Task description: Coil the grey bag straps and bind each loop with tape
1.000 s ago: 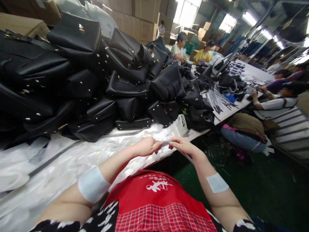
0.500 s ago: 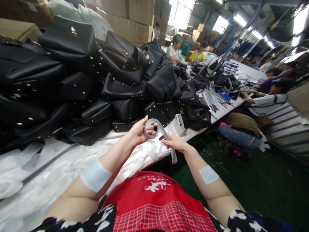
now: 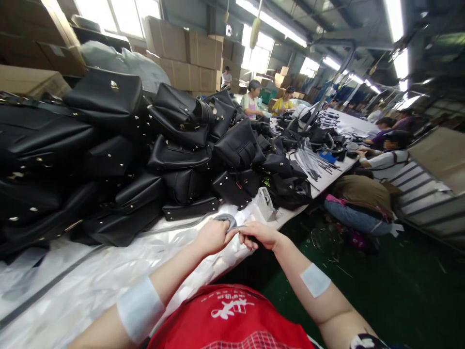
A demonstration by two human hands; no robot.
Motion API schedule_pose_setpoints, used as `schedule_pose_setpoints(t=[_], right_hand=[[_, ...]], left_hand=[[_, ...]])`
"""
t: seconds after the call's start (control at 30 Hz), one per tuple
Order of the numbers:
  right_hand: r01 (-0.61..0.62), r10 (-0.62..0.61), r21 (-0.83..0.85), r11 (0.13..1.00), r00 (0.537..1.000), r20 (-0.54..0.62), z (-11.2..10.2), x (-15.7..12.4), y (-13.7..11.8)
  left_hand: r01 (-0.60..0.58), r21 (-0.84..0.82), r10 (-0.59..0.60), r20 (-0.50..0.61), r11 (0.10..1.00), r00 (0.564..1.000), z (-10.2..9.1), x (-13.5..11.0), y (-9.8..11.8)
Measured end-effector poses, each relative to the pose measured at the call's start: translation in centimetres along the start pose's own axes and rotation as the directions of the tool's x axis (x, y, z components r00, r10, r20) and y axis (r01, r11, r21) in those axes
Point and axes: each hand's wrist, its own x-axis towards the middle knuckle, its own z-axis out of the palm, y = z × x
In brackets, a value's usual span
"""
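Note:
A rolled grey strap (image 3: pixel 227 219) sits between my two hands over the front of the table. My left hand (image 3: pixel 215 237) is closed around the roll, its back toward me. My right hand (image 3: pixel 259 234) meets it from the right, with fingers closed on the short free length of the strap. The hands nearly touch, and the strap's end is hidden behind my right fingers. Just beyond them stands a white device (image 3: pixel 266 203) with an open frame. White wrapping sheets (image 3: pixel 189 269) lie under and left of my hands.
Black handbags (image 3: pixel 181 150) are heaped along the far side of the table. Loose grey strips (image 3: pixel 308 162) lie farther right. Several people work beyond, one seated at the right (image 3: pixel 390 157). A stuffed brown-and-blue bundle (image 3: pixel 359 203) is near the green floor (image 3: pixel 363 295). Cartons (image 3: pixel 170 39) stack behind.
Both hands have lowered in the view and come together. The roll's ring faced me openly before; my left hand now covers much of it. The hanging strap end has gone from sight.

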Motion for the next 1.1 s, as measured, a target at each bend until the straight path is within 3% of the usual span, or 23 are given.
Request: schedule_pose_setpoints(t=[0.07,0.13,0.2,0.27,0.3,0.43,0.5,0.63,0.73,0.8,0.87,0.97,1.03,1.1], right_hand=[[-0.028,-0.023,-0.301,0.953,0.986,-0.165,-0.1,0.0,0.1],[-0.049,-0.186,-0.627,0.778,0.934,-0.304,0.1,-0.1,0.0],[-0.075,-0.343,-0.82,0.567,0.884,-0.318,0.2,-0.1,0.0],[-0.072,-0.381,-0.862,0.503,0.876,-0.295,0.3,0.1,0.4],[-0.059,-0.362,-0.838,0.542,0.884,-0.296,0.4,0.3,0.8],[0.026,-0.242,-0.554,0.832,0.916,-0.32,1.3,1.4,2.9],[0.119,-0.285,-0.431,0.894,0.895,-0.344,2.7,1.9,3.6],[0.362,-0.472,-0.31,0.879,0.752,-0.46,6.3,2.7,3.5],[0.373,-0.491,-0.32,0.871,0.633,-0.599,7.7,3.0,2.8],[0.317,-0.458,-0.331,0.889,0.627,-0.63,7.4,2.8,2.4],[0.259,-0.437,-0.362,0.895,0.671,-0.599,6.5,2.0,2.0],[0.17,-0.402,-0.466,0.868,0.79,-0.462,4.7,0.6,1.1],[0.126,-0.33,-0.532,0.837,0.892,-0.309,3.8,-0.2,0.4],[0.116,-0.276,-0.565,0.817,0.939,-0.206,3.3,-0.6,0.1]], left_hand=[[0.073,-0.114,-0.063,0.084,0.991,0.994,-0.2,-0.2,-0.1],[0.217,-0.333,-0.148,0.22,0.918,0.964,-0.3,-0.3,-0.4],[0.393,-0.556,-0.191,0.386,0.732,0.902,-0.3,-0.5,-0.6],[0.506,-0.704,-0.159,0.5,0.498,0.851,-0.2,-0.7,-0.8],[0.534,-0.751,-0.132,0.528,0.388,0.839,-0.2,-0.8,-0.8],[0.585,-0.811,-0.051,0.584,0.014,0.81,-0.4,-0.8,-0.7],[0.567,-0.811,-0.009,0.574,-0.144,0.818,-0.5,-0.7,-0.3],[0.461,-0.782,0.002,0.507,-0.419,0.862,-0.6,-0.4,0.7],[0.336,-0.757,-0.042,0.431,-0.56,0.901,-0.3,-0.3,1.5],[0.286,-0.767,-0.092,0.408,-0.574,0.908,0.1,-0.2,1.8],[0.243,-0.837,-0.213,0.385,-0.49,0.898,0.5,-0.2,1.7],[0.179,-0.976,-0.394,0.215,-0.128,0.894,0.8,-0.6,1.1],[0.194,-0.968,-0.313,0.137,0.159,0.94,0.7,-1.1,0.9],[0.212,-0.903,-0.215,0.138,0.374,0.967,0.5,-1.4,0.9]])
